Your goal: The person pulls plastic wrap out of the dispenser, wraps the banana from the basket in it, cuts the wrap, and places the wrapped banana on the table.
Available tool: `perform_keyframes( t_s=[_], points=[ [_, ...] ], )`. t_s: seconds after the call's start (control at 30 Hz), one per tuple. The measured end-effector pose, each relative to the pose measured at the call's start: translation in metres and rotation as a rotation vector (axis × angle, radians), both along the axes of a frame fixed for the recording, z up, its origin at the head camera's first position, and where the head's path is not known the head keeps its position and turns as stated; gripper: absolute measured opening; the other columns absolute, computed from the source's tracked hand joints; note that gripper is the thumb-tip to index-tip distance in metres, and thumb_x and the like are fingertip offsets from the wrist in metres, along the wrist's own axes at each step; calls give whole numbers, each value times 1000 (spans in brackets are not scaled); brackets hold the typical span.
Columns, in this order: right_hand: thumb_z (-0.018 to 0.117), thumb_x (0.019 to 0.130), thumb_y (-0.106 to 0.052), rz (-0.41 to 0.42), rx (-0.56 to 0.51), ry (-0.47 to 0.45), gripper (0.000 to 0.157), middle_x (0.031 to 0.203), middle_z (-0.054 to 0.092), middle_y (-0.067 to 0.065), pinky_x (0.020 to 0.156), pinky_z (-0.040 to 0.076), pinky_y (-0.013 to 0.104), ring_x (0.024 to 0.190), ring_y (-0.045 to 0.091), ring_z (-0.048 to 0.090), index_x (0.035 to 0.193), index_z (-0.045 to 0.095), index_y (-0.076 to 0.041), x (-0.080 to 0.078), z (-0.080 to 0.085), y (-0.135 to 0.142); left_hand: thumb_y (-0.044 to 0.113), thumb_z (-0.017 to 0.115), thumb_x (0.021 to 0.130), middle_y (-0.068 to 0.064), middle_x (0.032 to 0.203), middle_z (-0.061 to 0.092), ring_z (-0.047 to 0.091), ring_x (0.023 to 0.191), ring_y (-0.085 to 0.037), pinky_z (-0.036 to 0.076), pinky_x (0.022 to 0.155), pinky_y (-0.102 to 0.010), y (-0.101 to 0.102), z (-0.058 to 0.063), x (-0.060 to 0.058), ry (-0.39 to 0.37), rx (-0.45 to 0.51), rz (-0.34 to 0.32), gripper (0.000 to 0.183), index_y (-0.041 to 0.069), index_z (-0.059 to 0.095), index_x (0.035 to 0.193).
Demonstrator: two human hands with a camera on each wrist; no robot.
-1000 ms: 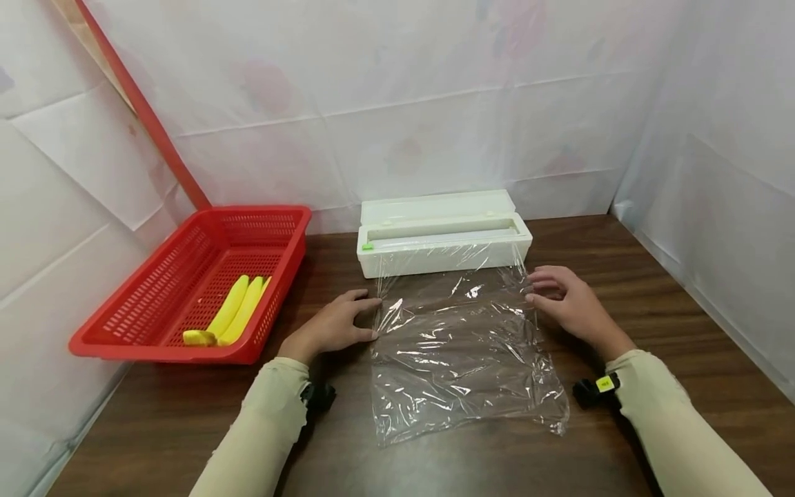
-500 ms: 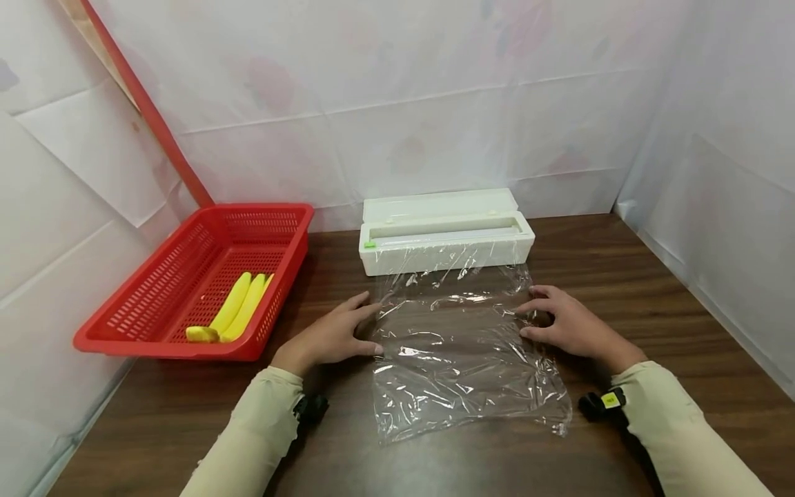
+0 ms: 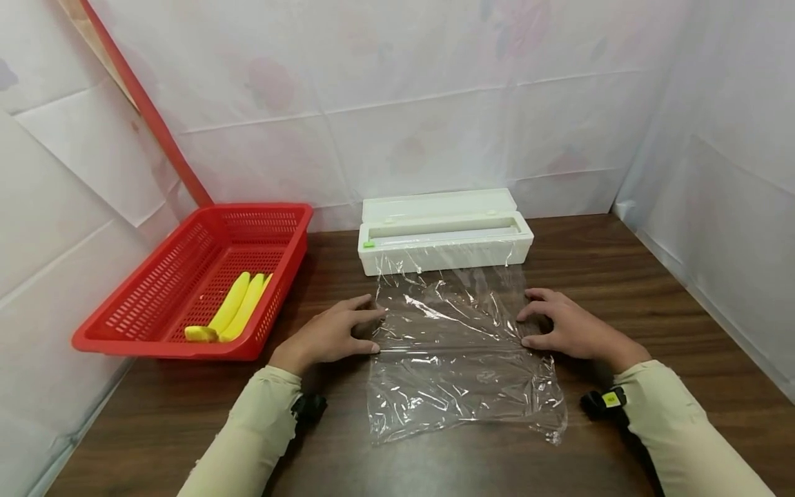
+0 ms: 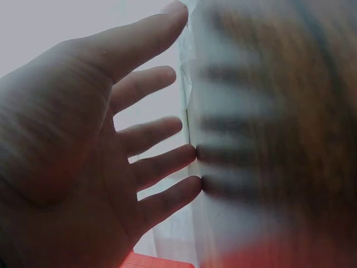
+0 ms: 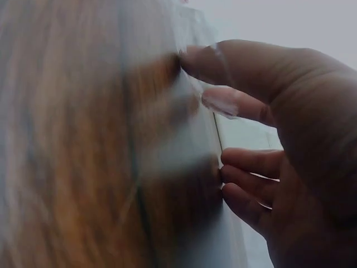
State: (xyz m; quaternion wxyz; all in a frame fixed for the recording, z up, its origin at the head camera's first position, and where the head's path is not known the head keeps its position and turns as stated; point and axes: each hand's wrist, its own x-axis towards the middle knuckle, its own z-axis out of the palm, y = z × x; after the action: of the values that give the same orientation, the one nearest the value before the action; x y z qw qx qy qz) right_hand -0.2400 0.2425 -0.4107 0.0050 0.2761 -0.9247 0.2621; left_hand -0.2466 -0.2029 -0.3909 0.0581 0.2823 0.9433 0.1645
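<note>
A sheet of clear cling film lies wrinkled on the wooden table, still joined to the roll in a white dispenser box with its lid raised. At the film's left edge rests my left hand, fingers spread and fairly straight, fingertips down on the surface. My right hand sits by the opposite edge with fingers loosely bent; thumb and index finger are apart. A bit of film lies over a fingertip in the right wrist view. A crease runs across the film between the two thumbs.
A red perforated basket stands on the left, with yellow bananas inside. A small green slider is on the box's left end. White sheeting walls in the back and sides of the table.
Both hands have come slightly nearer along the film's edges. The film near the box has settled flatter, and a straight crease now shows between the hands. The basket and box stay put.
</note>
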Motion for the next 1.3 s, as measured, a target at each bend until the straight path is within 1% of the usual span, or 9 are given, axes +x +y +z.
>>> perform_keyframes(
  t_s=[0.1,0.27,0.43,0.53,0.73,0.87,0.93,1.13,1.3],
  points=[
    [79,87,-34,16,-24,-10,31,147,43,25,102,32,68,134,50,36,115,72,-21,-1,0,3,43,78,86,-14,155,40,39,139,-36,37,108,-54,0,1,-3,22,63,3,65,23,58,144],
    [74,92,-31,32,-94,-37,30,148,45,22,103,33,65,135,46,39,121,71,-22,-2,-1,9,37,77,89,-5,133,59,54,124,-25,42,105,-47,3,2,-3,92,174,-26,51,16,66,134],
    [70,96,-26,-13,-149,-38,27,144,51,17,101,39,59,133,41,46,122,72,-19,-2,1,10,36,77,89,-3,128,62,55,122,-23,44,103,-46,9,1,3,98,86,-87,47,16,68,131],
    [72,94,-22,-36,-137,-18,27,142,54,15,100,40,55,131,38,48,121,72,-17,-4,0,12,34,79,87,-6,130,62,55,122,-25,44,104,-45,12,1,5,86,29,-113,48,17,69,130],
    [75,90,-14,19,-21,30,32,143,51,18,102,38,60,131,43,47,121,70,-14,-10,-6,16,26,83,83,-10,135,60,53,125,-30,42,105,-48,11,0,6,81,-6,-135,51,14,68,131],
    [74,91,-13,31,-31,34,31,142,52,17,102,39,58,130,41,48,121,71,-15,-11,-9,15,26,83,83,-9,137,59,51,128,-31,41,106,-49,10,-1,8,65,-13,-128,53,13,67,132],
    [73,92,-15,22,-75,28,29,141,54,15,102,41,52,130,39,49,120,72,-17,-10,-10,16,27,82,84,-9,136,59,51,128,-31,41,107,-49,10,-2,8,65,-10,-127,52,13,67,132],
    [70,96,-19,-25,-199,27,23,136,61,8,98,40,22,127,32,53,118,75,-20,-9,-12,20,32,77,89,-6,138,60,53,130,-26,40,108,-46,6,-2,5,53,45,-140,46,13,68,130],
    [69,96,-18,-32,-222,28,23,134,62,8,96,41,21,126,31,55,118,75,-19,-8,-9,20,32,70,94,-6,141,58,52,132,-24,40,108,-45,3,-3,4,45,98,-134,40,14,68,130]
  ],
)
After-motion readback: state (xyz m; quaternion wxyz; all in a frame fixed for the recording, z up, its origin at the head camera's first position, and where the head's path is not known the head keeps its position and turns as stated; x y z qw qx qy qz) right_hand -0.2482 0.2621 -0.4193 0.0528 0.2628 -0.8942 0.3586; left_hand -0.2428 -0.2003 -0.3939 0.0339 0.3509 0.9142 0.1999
